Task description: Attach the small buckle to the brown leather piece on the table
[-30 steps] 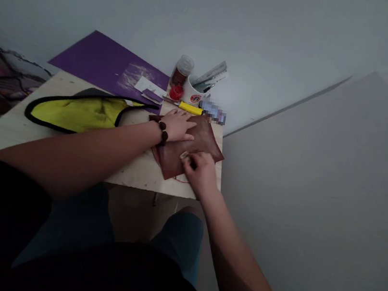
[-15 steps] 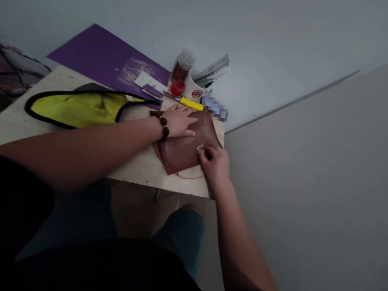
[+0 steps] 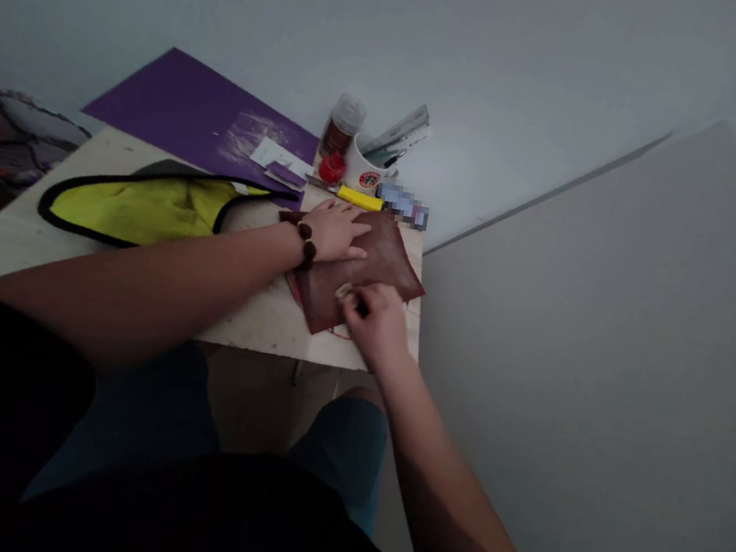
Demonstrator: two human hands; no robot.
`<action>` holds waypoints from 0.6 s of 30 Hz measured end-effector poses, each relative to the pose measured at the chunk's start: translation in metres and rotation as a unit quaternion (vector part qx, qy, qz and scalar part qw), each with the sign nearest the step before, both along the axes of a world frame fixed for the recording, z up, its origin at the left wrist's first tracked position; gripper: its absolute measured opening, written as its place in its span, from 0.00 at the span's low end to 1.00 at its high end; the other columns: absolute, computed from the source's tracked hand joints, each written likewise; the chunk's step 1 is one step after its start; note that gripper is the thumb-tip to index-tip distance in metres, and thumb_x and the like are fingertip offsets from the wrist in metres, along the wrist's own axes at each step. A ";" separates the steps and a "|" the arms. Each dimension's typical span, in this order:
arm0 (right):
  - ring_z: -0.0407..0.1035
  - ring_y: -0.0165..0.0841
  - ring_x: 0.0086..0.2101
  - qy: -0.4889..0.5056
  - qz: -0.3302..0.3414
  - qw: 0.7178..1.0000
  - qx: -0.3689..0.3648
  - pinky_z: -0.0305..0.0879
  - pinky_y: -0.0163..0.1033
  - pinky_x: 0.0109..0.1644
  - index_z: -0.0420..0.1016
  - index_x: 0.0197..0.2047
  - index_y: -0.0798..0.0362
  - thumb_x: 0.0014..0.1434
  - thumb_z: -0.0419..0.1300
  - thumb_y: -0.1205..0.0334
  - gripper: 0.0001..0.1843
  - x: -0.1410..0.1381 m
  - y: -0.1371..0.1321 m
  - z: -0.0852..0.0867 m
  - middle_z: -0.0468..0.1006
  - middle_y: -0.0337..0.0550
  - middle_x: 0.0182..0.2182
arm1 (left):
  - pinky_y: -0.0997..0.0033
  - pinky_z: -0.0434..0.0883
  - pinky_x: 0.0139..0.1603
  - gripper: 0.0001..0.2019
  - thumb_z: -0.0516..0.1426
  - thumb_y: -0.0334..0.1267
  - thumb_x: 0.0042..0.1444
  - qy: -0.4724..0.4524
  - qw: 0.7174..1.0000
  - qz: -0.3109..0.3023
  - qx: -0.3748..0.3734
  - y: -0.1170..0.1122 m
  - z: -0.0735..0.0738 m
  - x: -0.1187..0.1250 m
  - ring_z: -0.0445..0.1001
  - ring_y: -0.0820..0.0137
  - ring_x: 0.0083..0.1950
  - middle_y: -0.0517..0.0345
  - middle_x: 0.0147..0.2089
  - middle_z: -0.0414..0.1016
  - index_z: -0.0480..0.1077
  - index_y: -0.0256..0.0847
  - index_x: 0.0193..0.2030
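My left hand (image 3: 337, 233) lies flat, grip wide, on the brown leather (image 3: 392, 261) at the tabletop (image 3: 250, 325) corner, right end — my right hand (image 3: 375, 325) pinches a small pale block (image 3: 343, 291) against it.

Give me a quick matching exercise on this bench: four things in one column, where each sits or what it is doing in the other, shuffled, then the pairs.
1. left hand
2. right hand
3. mug
4. yellow cloth

A. holds rulers, at the far edge of the table
B. pinches a small pale object on the near part of the brown leather piece
C. lies spread out to the left of the leather
D. rests flat on the leather's far part

Pairs: 1-D, 2-B, 3-A, 4-C
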State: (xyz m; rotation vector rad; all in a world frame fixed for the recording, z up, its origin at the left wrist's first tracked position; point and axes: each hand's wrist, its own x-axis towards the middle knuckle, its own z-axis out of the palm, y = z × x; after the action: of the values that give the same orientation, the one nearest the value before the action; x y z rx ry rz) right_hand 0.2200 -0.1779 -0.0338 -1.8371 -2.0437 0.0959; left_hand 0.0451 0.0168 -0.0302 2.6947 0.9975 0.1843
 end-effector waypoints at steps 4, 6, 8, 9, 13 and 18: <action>0.80 0.46 0.50 -0.002 -0.004 1.000 -0.004 0.73 0.52 0.60 0.92 0.50 0.48 0.75 0.68 0.54 0.11 0.008 0.003 0.002 0.90 0.52 0.48 | 0.40 0.51 0.86 0.38 0.54 0.65 0.76 -0.001 1.000 0.006 0.006 0.000 0.000 0.000 0.57 0.44 0.88 0.45 0.90 0.58 0.70 0.50 0.85; 0.79 0.47 0.46 -0.010 -0.114 0.993 0.003 0.74 0.52 0.56 0.92 0.46 0.50 0.75 0.66 0.53 0.13 0.018 0.007 0.006 0.90 0.54 0.45 | 0.40 0.52 0.86 0.37 0.54 0.65 0.76 0.000 1.000 0.009 0.005 0.000 0.000 0.000 0.57 0.45 0.88 0.46 0.90 0.59 0.70 0.52 0.84; 0.79 0.47 0.46 -0.011 -0.123 0.992 0.009 0.74 0.52 0.55 0.92 0.45 0.50 0.75 0.65 0.53 0.14 0.018 0.007 0.007 0.90 0.54 0.44 | 0.40 0.52 0.86 0.37 0.55 0.66 0.76 0.004 1.000 0.007 0.000 0.000 0.000 0.001 0.57 0.45 0.88 0.46 0.90 0.59 0.70 0.53 0.84; 0.79 0.46 0.47 -0.002 -0.075 0.997 0.013 0.74 0.51 0.57 0.91 0.45 0.49 0.76 0.65 0.54 0.13 0.014 0.005 0.006 0.90 0.53 0.45 | 0.40 0.53 0.86 0.37 0.55 0.66 0.76 0.006 1.000 0.007 0.000 0.001 0.001 0.001 0.57 0.44 0.88 0.46 0.90 0.59 0.70 0.52 0.84; 0.79 0.46 0.49 0.005 0.052 0.999 -0.003 0.73 0.51 0.58 0.91 0.51 0.48 0.74 0.70 0.50 0.13 0.001 -0.002 0.003 0.90 0.49 0.46 | 0.40 0.51 0.87 0.37 0.55 0.65 0.76 -0.003 1.000 0.005 0.002 0.000 0.000 0.000 0.56 0.43 0.88 0.45 0.90 0.58 0.71 0.50 0.84; 0.79 0.47 0.48 -0.021 -0.101 0.995 0.014 0.73 0.51 0.57 0.91 0.46 0.49 0.76 0.65 0.54 0.13 0.009 0.003 0.004 0.90 0.53 0.45 | 0.40 0.52 0.86 0.37 0.54 0.65 0.76 0.001 1.000 0.003 0.003 -0.001 0.002 0.000 0.57 0.44 0.88 0.45 0.90 0.59 0.71 0.51 0.84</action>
State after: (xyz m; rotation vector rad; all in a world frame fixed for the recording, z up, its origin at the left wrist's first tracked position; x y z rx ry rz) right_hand 0.2293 -0.1744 -0.0302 -2.0318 -1.8622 -0.0277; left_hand 0.0451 0.0159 -0.0286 2.6987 1.0060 0.1860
